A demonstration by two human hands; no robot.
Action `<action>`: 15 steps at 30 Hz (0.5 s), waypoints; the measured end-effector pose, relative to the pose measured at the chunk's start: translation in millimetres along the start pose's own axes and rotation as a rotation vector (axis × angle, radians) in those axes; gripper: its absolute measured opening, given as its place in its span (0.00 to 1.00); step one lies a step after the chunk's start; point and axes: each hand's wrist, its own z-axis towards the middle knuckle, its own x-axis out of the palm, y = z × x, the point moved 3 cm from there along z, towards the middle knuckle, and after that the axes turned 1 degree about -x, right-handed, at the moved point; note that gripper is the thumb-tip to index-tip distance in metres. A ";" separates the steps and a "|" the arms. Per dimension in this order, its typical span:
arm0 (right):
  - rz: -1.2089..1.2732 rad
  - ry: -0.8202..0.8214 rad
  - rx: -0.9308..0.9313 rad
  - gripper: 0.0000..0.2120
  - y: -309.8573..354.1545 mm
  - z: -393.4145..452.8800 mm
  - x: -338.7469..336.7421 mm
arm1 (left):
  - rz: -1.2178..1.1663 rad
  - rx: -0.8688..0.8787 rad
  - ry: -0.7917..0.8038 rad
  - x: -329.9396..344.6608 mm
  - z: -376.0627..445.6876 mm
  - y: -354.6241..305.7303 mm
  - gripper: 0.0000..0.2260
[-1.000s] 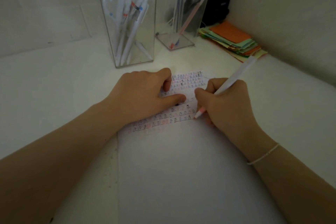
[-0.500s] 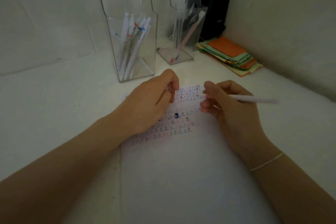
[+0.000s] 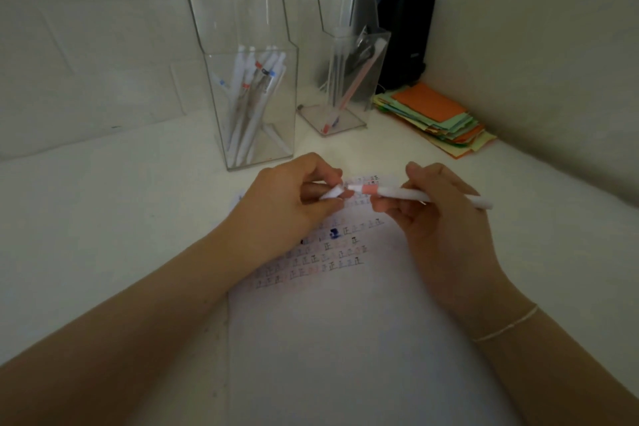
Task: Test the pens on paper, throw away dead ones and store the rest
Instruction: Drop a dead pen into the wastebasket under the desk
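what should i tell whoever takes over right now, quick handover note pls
Left hand: pinches the white cap.
Right hand: holds the pen, tip pointing at the cap, just apart from it.
Paper: rows of test marks at its top.
Near holder: many pens. Far holder: a few.
Done: many marks made.
Left: cap this pen, store or bin it, test any others.

The scene is dim and greyish, with low contrast. The brightest patch lies on the white desk (image 3: pixel 103 218) just beyond the hands, fading towards the near corners. Shadows are soft. Wide-angle bending shows at the edges, and fine detail is slightly smeared throughout.
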 end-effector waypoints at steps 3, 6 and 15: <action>-0.065 0.022 0.003 0.11 -3.3 1.0 -0.5 | 0.003 0.024 -0.006 -0.1 0.0 0.6 0.04; -0.167 0.041 -0.009 0.14 -5.0 1.6 -1.2 | 0.057 0.118 0.019 0.6 -2.0 -1.7 0.04; -0.396 0.169 -0.090 0.07 -7.8 -0.9 3.5 | -0.148 0.084 0.130 -5.2 -3.7 -11.2 0.04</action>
